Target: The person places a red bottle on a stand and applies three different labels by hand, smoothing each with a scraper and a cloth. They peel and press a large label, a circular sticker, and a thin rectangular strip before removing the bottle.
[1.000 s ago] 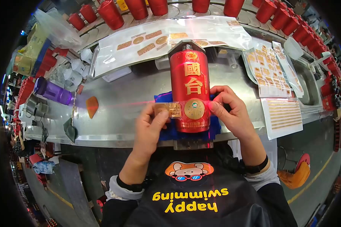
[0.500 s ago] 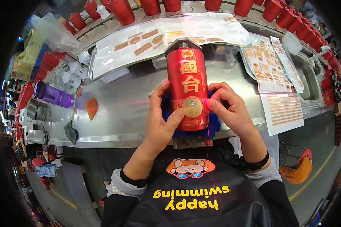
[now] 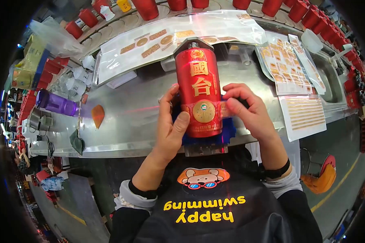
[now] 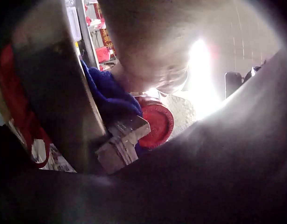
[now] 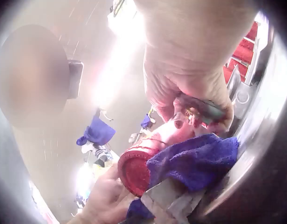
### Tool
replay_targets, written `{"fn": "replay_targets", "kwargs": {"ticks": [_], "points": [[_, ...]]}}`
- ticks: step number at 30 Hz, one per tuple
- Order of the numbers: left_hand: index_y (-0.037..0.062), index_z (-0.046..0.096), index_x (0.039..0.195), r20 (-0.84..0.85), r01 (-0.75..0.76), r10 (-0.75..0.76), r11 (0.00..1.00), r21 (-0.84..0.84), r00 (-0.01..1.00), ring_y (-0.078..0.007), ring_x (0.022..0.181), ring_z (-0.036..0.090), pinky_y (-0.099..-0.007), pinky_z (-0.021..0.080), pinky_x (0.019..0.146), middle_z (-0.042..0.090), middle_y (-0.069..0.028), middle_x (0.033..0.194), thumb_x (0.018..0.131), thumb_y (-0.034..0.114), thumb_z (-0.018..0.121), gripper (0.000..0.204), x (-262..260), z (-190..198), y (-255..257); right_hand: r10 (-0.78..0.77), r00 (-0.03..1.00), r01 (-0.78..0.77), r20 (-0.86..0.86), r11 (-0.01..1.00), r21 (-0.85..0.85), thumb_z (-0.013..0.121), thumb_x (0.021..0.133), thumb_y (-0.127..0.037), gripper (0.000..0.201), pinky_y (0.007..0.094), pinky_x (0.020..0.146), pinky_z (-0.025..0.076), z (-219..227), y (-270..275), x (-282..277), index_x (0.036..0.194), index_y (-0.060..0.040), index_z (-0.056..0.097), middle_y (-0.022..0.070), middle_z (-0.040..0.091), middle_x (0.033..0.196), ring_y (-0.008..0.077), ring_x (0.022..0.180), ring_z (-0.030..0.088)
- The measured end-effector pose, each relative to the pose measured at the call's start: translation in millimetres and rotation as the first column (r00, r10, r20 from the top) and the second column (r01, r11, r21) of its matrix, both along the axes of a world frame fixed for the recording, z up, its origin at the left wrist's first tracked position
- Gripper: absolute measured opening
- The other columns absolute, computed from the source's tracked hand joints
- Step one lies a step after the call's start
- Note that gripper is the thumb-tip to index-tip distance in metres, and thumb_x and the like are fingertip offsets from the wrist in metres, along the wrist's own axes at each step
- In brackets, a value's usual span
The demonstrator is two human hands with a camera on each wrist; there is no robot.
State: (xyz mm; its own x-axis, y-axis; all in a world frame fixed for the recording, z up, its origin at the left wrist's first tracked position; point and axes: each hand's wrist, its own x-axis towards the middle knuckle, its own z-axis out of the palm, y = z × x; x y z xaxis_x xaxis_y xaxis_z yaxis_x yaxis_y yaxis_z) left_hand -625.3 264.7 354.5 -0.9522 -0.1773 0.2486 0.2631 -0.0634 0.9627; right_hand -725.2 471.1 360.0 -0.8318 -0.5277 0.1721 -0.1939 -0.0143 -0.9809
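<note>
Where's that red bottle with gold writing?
The red bottle is upper-middle in the head view, between left hand and right hand, blue cloth beside its lower end.

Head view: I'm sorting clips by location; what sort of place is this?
Probably a bottle-labelling workshop: red containers line what looks like a conveyor, sheets of gold labels lie along the metal bench, and a red bottle is being handled there.

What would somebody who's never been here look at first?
Probably the big red bottle with gold writing, in the middle of the head view between the left hand and right hand. Next might come the cartoon face and yellow "happy swimming" words, upside down below it. The purple bottle stands out too, at the far left of the metal bench.
</note>
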Motion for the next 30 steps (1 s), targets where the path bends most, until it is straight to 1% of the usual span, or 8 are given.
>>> {"fn": "replay_targets", "kwargs": {"ticks": [1, 3, 5, 9, 16, 19, 25, 30], "points": [[-0.0026, 0.026, 0.146, 0.015, 0.004, -0.004, 1.000, -0.009, 1.000, -0.0258, 0.133, 0.039, -0.0384, 0.029, 0.112, 0.038, -0.0180, 0.143, 0.098, 0.044, 0.056, 0.074, 0, 3, 0, -0.047, 0.994, 0.050, -0.104, 0.998, 0.026, 0.062, 0.093, -0.011, 0.021, 0.0257, 0.079, 0.048, 1, 5, -1, 0.111, -0.0025, 0.066, 0.0105, 0.055, 0.120, 0.0134, 0.098, 0.056], [-0.0037, 0.025, 0.145, 0.016, -0.017, 0.017, 0.999, -0.038, 1.000, -0.0259, 0.132, 0.040, -0.0383, 0.030, 0.112, 0.039, -0.0186, 0.142, 0.097, 0.043, 0.059, 0.075, -2, 3, 1, -0.082, 0.957, 0.109, -0.278, 0.990, 0.086, 0.061, 0.092, -0.010, 0.025, 0.0263, 0.081, 0.048, 9, 12, 6, 0.116, -0.0039, 0.066, 0.0121, 0.055, 0.123, 0.0162, 0.103, 0.057], [-0.0047, 0.025, 0.145, 0.013, -0.045, 0.046, 0.997, -0.059, 0.999, -0.0260, 0.131, 0.041, -0.0382, 0.030, 0.112, 0.039, -0.0190, 0.141, 0.096, 0.040, 0.061, 0.076, -4, 4, 3, -0.030, 0.887, 0.114, -0.461, 0.981, 0.157, 0.064, 0.090, -0.009, 0.037, 0.0320, 0.090, 0.047, 12, 15, 12, 0.127, -0.0068, 0.063, 0.0162, 0.052, 0.129, 0.0251, 0.112, 0.056], [-0.0054, 0.024, 0.145, 0.019, -0.066, 0.068, 0.995, -0.080, 0.998, -0.0261, 0.130, 0.041, -0.0383, 0.032, 0.111, 0.040, -0.0194, 0.140, 0.093, 0.034, 0.066, 0.078, -9, 4, 8, 0.101, 0.845, 0.005, -0.525, 0.980, 0.198, 0.074, 0.083, -0.012, 0.051, 0.0437, 0.103, 0.041, 13, 8, 28, 0.132, -0.0085, 0.061, 0.0199, 0.048, 0.135, 0.0381, 0.122, 0.048], [-0.0046, 0.024, 0.145, 0.053, -0.079, 0.087, 0.987, -0.136, 0.995, -0.0253, 0.130, 0.041, -0.0373, 0.034, 0.109, 0.039, -0.0190, 0.140, 0.092, 0.031, 0.067, 0.077, -8, 2, 5, 0.125, 0.793, 0.029, -0.597, 0.970, 0.241, 0.074, 0.082, -0.013, 0.052, 0.0443, 0.102, 0.042, 9, 6, 28, 0.132, -0.0087, 0.060, 0.0209, 0.048, 0.134, 0.0389, 0.121, 0.049], [-0.0039, 0.024, 0.146, 0.058, -0.069, 0.073, 0.996, -0.059, 0.996, -0.0252, 0.130, 0.042, -0.0372, 0.034, 0.109, 0.039, -0.0188, 0.140, 0.092, 0.031, 0.067, 0.077, -9, 6, 7, 0.103, 0.808, 0.037, -0.580, 0.974, 0.225, 0.074, 0.082, -0.014, 0.051, 0.0445, 0.102, 0.043, 11, 5, 30, 0.132, -0.0082, 0.060, 0.0214, 0.049, 0.133, 0.0393, 0.120, 0.049], [-0.0027, 0.022, 0.145, 0.069, -0.091, 0.098, 0.991, -0.102, 0.993, -0.0240, 0.127, 0.044, -0.0366, 0.037, 0.106, 0.040, -0.0188, 0.138, 0.093, 0.029, 0.067, 0.076, -10, 12, 13, 0.111, 0.785, 0.044, -0.610, 0.971, 0.233, 0.074, 0.083, -0.014, 0.051, 0.0450, 0.101, 0.043, 8, 4, 29, 0.131, -0.0079, 0.060, 0.0220, 0.049, 0.132, 0.0395, 0.120, 0.050], [-0.0034, 0.022, 0.145, 0.068, -0.069, 0.073, 0.996, -0.055, 0.995, -0.0235, 0.125, 0.046, -0.0359, 0.038, 0.106, 0.042, -0.0186, 0.136, 0.094, 0.027, 0.066, 0.074, -10, 12, 12, 0.107, 0.785, 0.042, -0.610, 0.974, 0.224, 0.074, 0.083, -0.014, 0.051, 0.0446, 0.101, 0.043, 8, 3, 29, 0.132, -0.0085, 0.060, 0.0218, 0.049, 0.132, 0.0393, 0.120, 0.050]]}}
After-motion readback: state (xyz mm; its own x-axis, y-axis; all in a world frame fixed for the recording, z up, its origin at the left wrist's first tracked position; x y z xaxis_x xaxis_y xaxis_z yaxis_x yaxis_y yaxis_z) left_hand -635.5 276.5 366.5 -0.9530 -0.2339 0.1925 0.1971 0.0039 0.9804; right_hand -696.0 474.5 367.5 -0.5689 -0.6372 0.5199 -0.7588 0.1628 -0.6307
